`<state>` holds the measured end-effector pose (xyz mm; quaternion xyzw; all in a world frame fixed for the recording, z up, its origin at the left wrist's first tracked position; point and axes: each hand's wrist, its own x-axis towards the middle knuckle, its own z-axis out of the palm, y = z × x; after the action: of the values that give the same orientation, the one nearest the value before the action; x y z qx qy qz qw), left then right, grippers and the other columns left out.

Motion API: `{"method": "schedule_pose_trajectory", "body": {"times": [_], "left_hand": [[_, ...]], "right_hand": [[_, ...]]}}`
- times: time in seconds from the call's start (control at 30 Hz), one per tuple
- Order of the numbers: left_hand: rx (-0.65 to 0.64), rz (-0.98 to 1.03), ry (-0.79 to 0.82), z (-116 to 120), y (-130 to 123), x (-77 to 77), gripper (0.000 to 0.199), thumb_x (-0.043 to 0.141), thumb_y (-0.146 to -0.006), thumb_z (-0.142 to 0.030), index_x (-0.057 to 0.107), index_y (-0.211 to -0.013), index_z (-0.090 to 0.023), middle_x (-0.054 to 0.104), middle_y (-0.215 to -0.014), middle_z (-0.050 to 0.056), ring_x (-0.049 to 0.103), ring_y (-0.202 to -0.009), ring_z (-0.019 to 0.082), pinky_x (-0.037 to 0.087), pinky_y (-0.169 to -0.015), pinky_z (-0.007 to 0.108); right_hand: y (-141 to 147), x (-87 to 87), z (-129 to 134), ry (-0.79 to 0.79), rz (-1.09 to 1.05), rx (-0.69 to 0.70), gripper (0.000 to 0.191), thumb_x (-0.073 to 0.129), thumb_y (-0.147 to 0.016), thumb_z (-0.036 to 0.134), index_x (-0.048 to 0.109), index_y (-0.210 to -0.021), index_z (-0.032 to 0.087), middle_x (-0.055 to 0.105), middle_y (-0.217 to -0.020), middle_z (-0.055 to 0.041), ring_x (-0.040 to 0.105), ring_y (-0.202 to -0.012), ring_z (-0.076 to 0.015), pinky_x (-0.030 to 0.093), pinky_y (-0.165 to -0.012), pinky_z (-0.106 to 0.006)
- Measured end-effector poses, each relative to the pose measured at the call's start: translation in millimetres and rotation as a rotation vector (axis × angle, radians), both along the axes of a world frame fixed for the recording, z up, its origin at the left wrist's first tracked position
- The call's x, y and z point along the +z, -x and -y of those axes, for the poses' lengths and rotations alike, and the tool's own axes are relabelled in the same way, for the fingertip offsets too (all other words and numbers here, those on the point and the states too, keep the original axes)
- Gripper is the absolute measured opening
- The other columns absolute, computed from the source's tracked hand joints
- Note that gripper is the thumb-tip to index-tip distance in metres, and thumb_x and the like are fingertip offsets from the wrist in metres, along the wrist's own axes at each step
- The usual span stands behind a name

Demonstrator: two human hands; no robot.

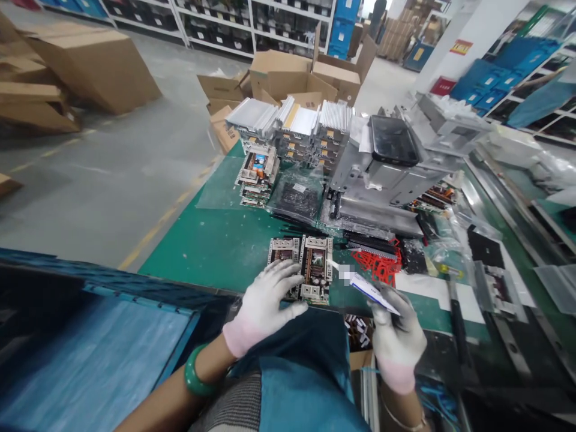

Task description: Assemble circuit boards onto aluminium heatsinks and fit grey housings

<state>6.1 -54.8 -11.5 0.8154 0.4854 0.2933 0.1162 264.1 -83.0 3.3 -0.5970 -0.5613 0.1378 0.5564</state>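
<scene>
Two circuit boards with pale connector blocks lie side by side at the table's near edge: a left circuit board and a right circuit board. My left hand, in a white glove, rests over the lower part of the left one with its fingers stretched out. My right hand, also gloved, is closed around a white-and-blue squeeze tube. The tube is tilted, and its thin white nozzle points at the upper right side of the right board. Whether the nozzle touches the board I cannot tell.
Behind the boards stand a stack of circuit boards, piled finned heat sinks and a metal housing with a phone on top. Red plastic parts and a black-handled hammer lie to the right. Cardboard boxes are beyond the table.
</scene>
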Motion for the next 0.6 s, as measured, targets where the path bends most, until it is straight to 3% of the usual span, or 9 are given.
{"method": "schedule_pose_trajectory", "body": {"times": [0.13, 0.27, 0.4, 0.6], "left_hand": [[-0.016, -0.109, 0.014, -2, -17, 0.5, 0.047, 0.063, -0.083, -0.054, 0.066, -0.112, -0.018, 0.061, -0.131, 0.013, 0.053, -0.126, 0.034, 0.047, -0.104, 0.051], [0.007, -0.129, 0.044, -6, -23, 0.0, 0.034, 0.07, -0.081, -0.044, 0.069, -0.104, -0.018, 0.061, -0.132, 0.011, 0.054, -0.126, 0.032, 0.048, -0.104, 0.048], [-0.012, -0.098, 0.022, -8, -22, -3.9, 0.033, 0.066, -0.084, -0.049, 0.071, -0.1, -0.02, 0.064, -0.128, 0.009, 0.054, -0.126, 0.03, 0.05, -0.103, 0.044], [-0.067, -0.132, -0.034, -5, -21, -7.5, 0.029, 0.056, -0.091, -0.047, 0.073, -0.09, -0.023, 0.066, -0.125, 0.005, 0.05, -0.13, 0.028, 0.044, -0.109, 0.043]], "right_hand": [[3, -12.4, 2, 0.059, -0.042, -0.105, 0.025, 0.068, -0.084, 0.039, 0.071, -0.098, 0.019, 0.075, -0.095, -0.0078, 0.071, -0.083, -0.0219, 0.054, -0.075, -0.033], [3, -18.0, 4, 0.081, -0.078, -0.092, 0.025, 0.07, -0.084, 0.036, 0.071, -0.102, 0.02, 0.074, -0.1, -0.0074, 0.071, -0.088, -0.0216, 0.054, -0.08, -0.033], [3, -9.4, 5, -0.018, -0.081, -0.02, 0.016, 0.07, -0.084, 0.028, 0.071, -0.1, 0.024, 0.074, -0.101, -0.0037, 0.07, -0.092, -0.0189, 0.054, -0.08, -0.031], [-2, 5.3, 17, -0.093, -0.025, 0.118, 0.02, 0.067, -0.084, 0.017, 0.069, -0.102, 0.027, 0.071, -0.103, -0.0017, 0.069, -0.094, -0.0173, 0.056, -0.079, -0.029]]}}
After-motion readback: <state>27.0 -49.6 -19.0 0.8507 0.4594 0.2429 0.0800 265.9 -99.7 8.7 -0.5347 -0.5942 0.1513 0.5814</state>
